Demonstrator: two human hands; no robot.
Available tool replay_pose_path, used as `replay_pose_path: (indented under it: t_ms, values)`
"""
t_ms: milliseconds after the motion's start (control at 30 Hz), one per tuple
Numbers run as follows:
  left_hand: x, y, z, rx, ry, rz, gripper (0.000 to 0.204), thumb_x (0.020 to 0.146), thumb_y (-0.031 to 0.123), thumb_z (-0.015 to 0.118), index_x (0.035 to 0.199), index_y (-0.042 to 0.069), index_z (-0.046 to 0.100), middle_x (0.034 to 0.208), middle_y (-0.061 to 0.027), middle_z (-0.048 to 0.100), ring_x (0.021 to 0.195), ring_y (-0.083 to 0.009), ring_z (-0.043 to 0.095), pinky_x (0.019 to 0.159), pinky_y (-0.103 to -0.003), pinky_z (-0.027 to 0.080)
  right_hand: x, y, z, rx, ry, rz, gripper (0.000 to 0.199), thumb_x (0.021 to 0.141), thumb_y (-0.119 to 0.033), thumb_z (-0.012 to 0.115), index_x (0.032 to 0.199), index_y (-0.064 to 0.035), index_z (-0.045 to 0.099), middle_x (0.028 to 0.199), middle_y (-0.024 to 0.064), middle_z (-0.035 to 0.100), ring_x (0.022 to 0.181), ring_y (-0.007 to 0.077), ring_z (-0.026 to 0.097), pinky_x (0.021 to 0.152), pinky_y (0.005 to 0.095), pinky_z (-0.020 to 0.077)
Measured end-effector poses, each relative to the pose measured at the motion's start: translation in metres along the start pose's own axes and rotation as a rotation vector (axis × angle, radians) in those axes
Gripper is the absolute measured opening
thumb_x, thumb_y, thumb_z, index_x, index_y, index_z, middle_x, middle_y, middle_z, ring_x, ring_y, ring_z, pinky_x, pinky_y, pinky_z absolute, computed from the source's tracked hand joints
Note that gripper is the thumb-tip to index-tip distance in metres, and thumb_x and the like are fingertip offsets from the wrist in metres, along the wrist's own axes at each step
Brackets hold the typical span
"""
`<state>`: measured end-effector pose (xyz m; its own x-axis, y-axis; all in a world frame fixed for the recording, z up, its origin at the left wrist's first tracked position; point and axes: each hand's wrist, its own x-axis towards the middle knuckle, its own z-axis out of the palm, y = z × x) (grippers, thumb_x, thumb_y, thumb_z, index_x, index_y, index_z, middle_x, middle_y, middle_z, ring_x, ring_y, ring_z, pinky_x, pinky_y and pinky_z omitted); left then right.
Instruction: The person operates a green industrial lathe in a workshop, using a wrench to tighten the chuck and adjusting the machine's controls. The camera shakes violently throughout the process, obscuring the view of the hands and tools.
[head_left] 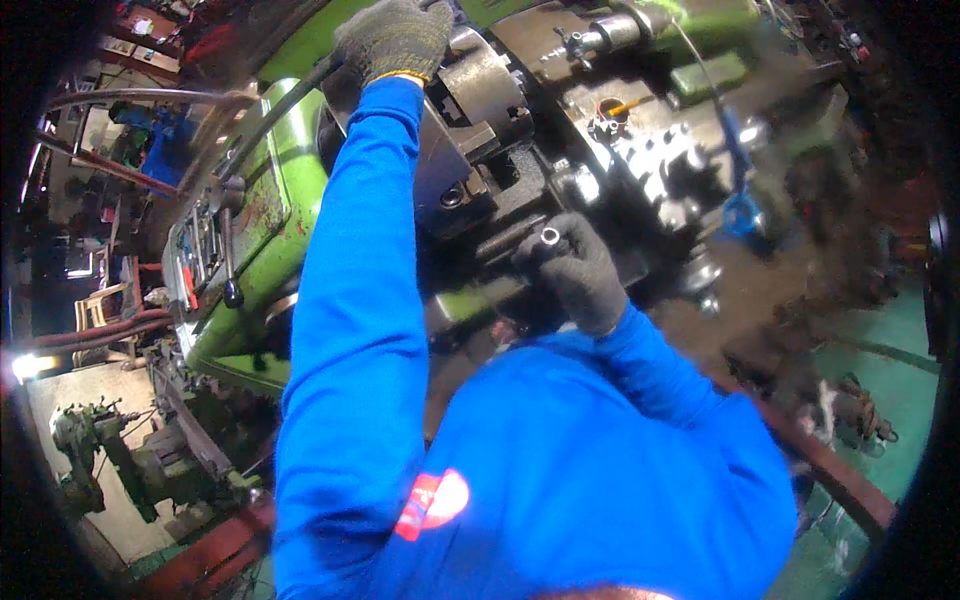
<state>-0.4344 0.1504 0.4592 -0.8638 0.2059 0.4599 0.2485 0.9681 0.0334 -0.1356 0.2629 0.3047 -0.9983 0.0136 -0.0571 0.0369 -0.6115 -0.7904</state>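
My left hand (pixel 395 42), in a grey knit work glove with a yellow cuff, reaches far forward over the top of a lathe chuck (pixel 485 90). Its fingers curl closed at the picture's upper edge, and what they grip is hidden. Close to that glove passes a dark bar or hose (pixel 290 100). Nearer my body, my right hand (pixel 585 280), in a dark grey glove, is closed around a short dark tube (pixel 550 237) whose bright round end points up. A heavy steel block with a socket-head hole (pixel 452 195) sits between the hands, at the chuck.
The lathe's green headstock (pixel 290 150) stands on the left, with a tray of hand tools (pixel 195 260) and a ball-ended lever (pixel 232 293). Right of the chuck are the shiny carriage (pixel 660 165), the tailstock (pixel 610 35) and a blue-handled tool (pixel 740 212).
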Motion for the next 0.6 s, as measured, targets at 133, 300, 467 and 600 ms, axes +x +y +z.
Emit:
replay_pose_path:
  t_ms: [133, 300, 467, 600]
  values:
    - [-0.012, -0.001, -0.013, -0.085, 0.139, 0.015, 0.035, 0.085, 0.047, 0.064, 0.086, 0.014, 0.076, 0.085, -0.0173, 0.074, 0.085, -0.0388, 0.072, 0.080, -0.051, 0.053, -0.021, 0.011, 0.011, -0.143, 0.123, -0.034, 0.035, 0.080, -0.004, 0.069, 0.113, -0.0045, 0.058, 0.109, 0.0098, 0.070, 0.105, 0.0188, 0.067, 0.096, 0.0347, 0.0538]
    - [-0.012, -0.007, -0.004, -0.084, 0.123, 0.023, 0.035, 0.086, 0.046, 0.062, 0.089, 0.014, 0.078, 0.090, -0.0160, 0.076, 0.090, -0.0369, 0.073, 0.085, -0.052, 0.053, -0.046, 0.024, 0.029, -0.114, 0.258, -0.092, 0.036, 0.081, 0.000, 0.070, 0.115, -0.0043, 0.060, 0.109, 0.0082, 0.071, 0.103, 0.0164, 0.068, 0.096, 0.0337, 0.0547]
    - [-0.018, -0.012, -0.022, -0.111, 0.106, 0.034, 0.035, 0.086, 0.043, 0.062, 0.095, 0.014, 0.080, 0.095, -0.0158, 0.077, 0.094, -0.0349, 0.074, 0.086, -0.048, 0.054, -0.067, 0.025, 0.050, -0.177, 0.347, -0.116, 0.031, 0.085, -0.002, 0.072, 0.114, -0.0039, 0.061, 0.111, 0.0078, 0.071, 0.103, 0.0155, 0.068, 0.091, 0.0323, 0.0564]
    - [-0.022, -0.011, -0.028, -0.110, 0.057, 0.029, 0.036, 0.085, 0.044, 0.063, 0.092, 0.014, 0.080, 0.094, -0.0160, 0.077, 0.094, -0.0340, 0.075, 0.082, -0.048, 0.055, -0.076, 0.023, 0.053, -0.298, 0.402, -0.059, 0.034, 0.087, -0.002, 0.070, 0.120, -0.0036, 0.062, 0.114, 0.0081, 0.071, 0.103, 0.0149, 0.068, 0.090, 0.0309, 0.0568]
